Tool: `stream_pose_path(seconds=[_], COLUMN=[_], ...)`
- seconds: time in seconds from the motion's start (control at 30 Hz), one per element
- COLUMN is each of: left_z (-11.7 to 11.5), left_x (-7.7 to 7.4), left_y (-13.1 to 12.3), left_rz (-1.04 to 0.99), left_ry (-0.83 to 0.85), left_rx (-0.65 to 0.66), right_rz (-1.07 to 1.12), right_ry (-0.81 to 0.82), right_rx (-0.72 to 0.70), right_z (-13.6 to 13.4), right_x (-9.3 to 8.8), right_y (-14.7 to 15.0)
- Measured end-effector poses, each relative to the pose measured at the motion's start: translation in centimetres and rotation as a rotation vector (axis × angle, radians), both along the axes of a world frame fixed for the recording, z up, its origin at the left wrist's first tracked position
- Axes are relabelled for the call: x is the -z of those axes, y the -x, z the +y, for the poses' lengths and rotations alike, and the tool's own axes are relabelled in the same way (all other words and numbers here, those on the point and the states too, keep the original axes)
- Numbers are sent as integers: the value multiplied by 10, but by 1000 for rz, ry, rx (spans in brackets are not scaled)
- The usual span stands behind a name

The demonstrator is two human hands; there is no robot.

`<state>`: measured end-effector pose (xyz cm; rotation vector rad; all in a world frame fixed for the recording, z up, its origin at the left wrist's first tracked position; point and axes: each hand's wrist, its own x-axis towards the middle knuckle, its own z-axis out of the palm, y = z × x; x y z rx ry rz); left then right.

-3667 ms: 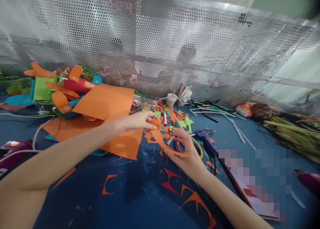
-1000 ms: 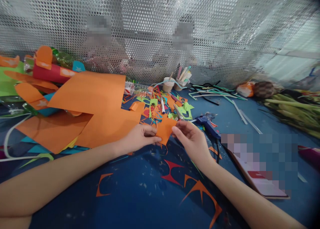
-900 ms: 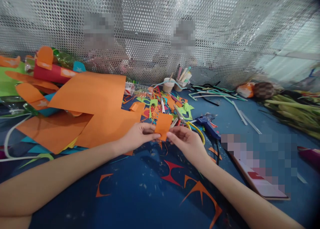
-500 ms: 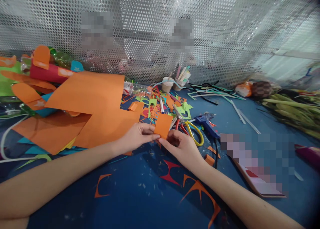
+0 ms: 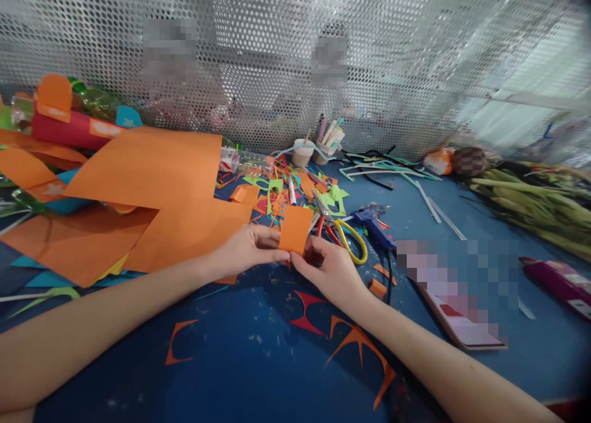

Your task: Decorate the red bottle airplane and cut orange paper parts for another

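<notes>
A small rectangle of orange paper (image 5: 296, 227) is held upright between my two hands over the blue table. My left hand (image 5: 252, 247) pinches its lower left edge with thumb and fingers. At the lower right corner, my right hand (image 5: 330, 266) grips the same piece, its thumb near the left thumb. Just behind my right hand lie scissors (image 5: 354, 241) with yellow and red handles. Large orange paper sheets (image 5: 184, 229) are spread to the left of my left hand. Part of the fingers is hidden behind the small piece.
Paper scraps (image 5: 272, 195) lie behind my hands, with offcuts (image 5: 364, 349) in front. A blue glue gun (image 5: 376, 229), a blurred phone-like object (image 5: 455, 315) and a purple package (image 5: 561, 281) are on the right. Cups (image 5: 302, 153) stand by the perforated metal wall (image 5: 277, 60); bottle crafts (image 5: 74, 124) sit left.
The view has shifted slightly, so most things appear a little further left. Both hands keep their hold on the small orange paper, with hardly any other movement.
</notes>
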<state>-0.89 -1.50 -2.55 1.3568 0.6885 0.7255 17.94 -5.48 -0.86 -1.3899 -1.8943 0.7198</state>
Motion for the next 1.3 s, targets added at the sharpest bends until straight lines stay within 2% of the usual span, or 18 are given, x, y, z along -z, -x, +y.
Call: stream_pose_path(seconds=[0.2, 0.47, 0.67, 0.83, 1.03, 1.13, 1.23, 1.3], left_z=[0, -1, 0, 0, -1, -1, -1, -2], left_x=[2, -3, -1, 0, -2, -3, -4, -5], left_y=[-1, -4, -6, -7, -6, -4, -2, -1], left_rz=[44, 88, 77, -22, 12, 54, 41, 12], left_ry=[-3, -11, 48, 139, 92, 8, -64, -65], left_rx=[-67, -180, -266, -307, -276, -182, -88, -118], right_rz=[-7, 21, 27, 113, 186, 195, 121, 43], right_ry=[-42, -50, -34, 9, 34, 32, -10, -35], right_rx=[7, -1, 21, 16, 22, 24, 21, 3], right_z=[3, 4, 6, 7, 6, 6, 6, 7], right_x=[2, 4, 4, 6, 5, 4, 4, 4], right_y=[0, 0, -1, -3, -1, -1, -3, -5])
